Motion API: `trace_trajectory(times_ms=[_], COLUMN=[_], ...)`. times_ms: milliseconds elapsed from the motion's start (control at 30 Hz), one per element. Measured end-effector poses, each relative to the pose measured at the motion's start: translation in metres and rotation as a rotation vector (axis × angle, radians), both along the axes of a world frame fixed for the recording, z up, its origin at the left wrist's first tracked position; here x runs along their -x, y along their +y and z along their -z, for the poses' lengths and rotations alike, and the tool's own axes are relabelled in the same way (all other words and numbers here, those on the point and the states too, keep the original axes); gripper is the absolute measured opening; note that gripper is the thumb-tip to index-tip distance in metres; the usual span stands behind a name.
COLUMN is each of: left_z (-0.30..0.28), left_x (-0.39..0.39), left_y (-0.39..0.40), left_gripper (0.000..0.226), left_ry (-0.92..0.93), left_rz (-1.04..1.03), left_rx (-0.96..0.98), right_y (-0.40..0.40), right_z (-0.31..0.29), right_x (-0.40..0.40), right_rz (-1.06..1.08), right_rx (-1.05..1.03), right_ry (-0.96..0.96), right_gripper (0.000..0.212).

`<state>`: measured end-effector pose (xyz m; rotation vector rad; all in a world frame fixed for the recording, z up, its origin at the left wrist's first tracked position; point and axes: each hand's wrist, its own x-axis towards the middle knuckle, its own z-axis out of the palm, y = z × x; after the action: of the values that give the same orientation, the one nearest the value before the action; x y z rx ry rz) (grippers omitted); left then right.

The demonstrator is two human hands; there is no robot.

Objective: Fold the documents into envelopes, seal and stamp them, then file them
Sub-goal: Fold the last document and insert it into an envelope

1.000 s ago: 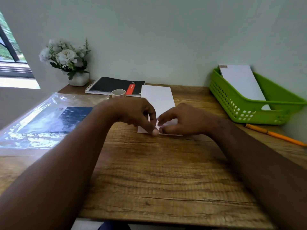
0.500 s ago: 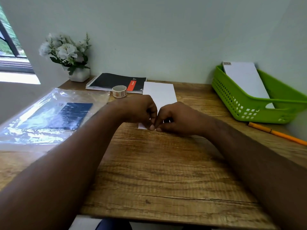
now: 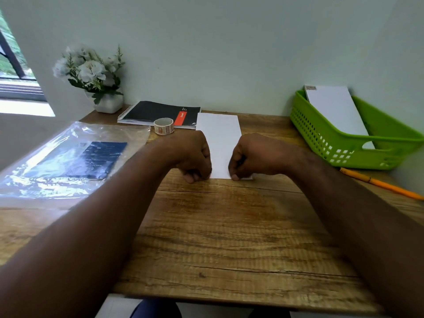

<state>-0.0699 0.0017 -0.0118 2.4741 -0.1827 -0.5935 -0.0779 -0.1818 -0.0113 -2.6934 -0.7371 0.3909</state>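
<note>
**Two hands at the near edge of one white envelope**

One white envelope (image 3: 220, 143) lies flat on the wooden counter (image 3: 229, 226), long axis running from the person toward the wall. The left hand (image 3: 195, 157) and right hand (image 3: 252, 157), both curled, press fingertips on its near corners, a gap between them. Left of the envelope: one spiral notebook (image 3: 158, 112), one tape roll (image 3: 163, 126), one plastic sleeve (image 3: 68, 157), one flower pot (image 3: 107, 103). Right of it: one green basket (image 3: 321, 138) holding one leaning envelope (image 3: 332, 109), and one orange pencil (image 3: 378, 183).
</note>
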Motion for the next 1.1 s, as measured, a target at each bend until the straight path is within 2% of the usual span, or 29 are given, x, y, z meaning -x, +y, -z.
trace_trajectory(times_ms=[200, 367, 467, 533, 600, 700, 800, 967, 1100], left_z=[-0.001, -0.007, -0.008, -0.007, -0.004, 0.006, 0.012, 0.01, 0.009], left_x=[0.0, 0.002, 0.006, 0.011, 0.015, 0.016, 0.013, 0.01, 0.008], left_y=[0.015, 0.025, 0.03, 0.021, 0.005, -0.016, -0.02, -0.02, -0.02], left_gripper=[0.004, 0.008, 0.006, 0.008, 0.007, 0.015, 0.024, 0.021, 0.017], left_ry=[0.027, 0.051, -0.126, -0.33, -0.438, -0.407, -0.397, -0.457, -0.506], left_rz=[-0.042, -0.043, 0.1, 0.169, 0.212, 0.32, 0.336, 0.339, 0.361], left_rx=[-0.022, -0.108, -0.202, -0.087, 0.043, -0.017, -0.089, -0.122, -0.17], right_y=[-0.027, -0.024, -0.025, -0.024, -0.023, -0.023, -0.025, -0.026, -0.025], right_z=[-0.005, -0.006, -0.006, -0.005, -0.005, -0.004, -0.002, -0.001, -0.002], right_x=[-0.005, -0.005, -0.004, -0.004, -0.005, -0.008, -0.01, -0.008, -0.005], right_rz=[0.143, 0.139, 0.097, 0.05, 0.034, 0.04, 0.026, -0.02, -0.066], right_rx=[-0.023, -0.003, 0.065, 0.136, 0.15, 0.14, 0.143, 0.12, 0.113], right_ry=[0.129, 0.119, 0.057, -0.017, -0.022, -0.001, -0.041, -0.137, -0.168], right_gripper=[0.008, 0.008, 0.006, 0.006, 0.01, 0.015, 0.017, 0.027, 0.016])
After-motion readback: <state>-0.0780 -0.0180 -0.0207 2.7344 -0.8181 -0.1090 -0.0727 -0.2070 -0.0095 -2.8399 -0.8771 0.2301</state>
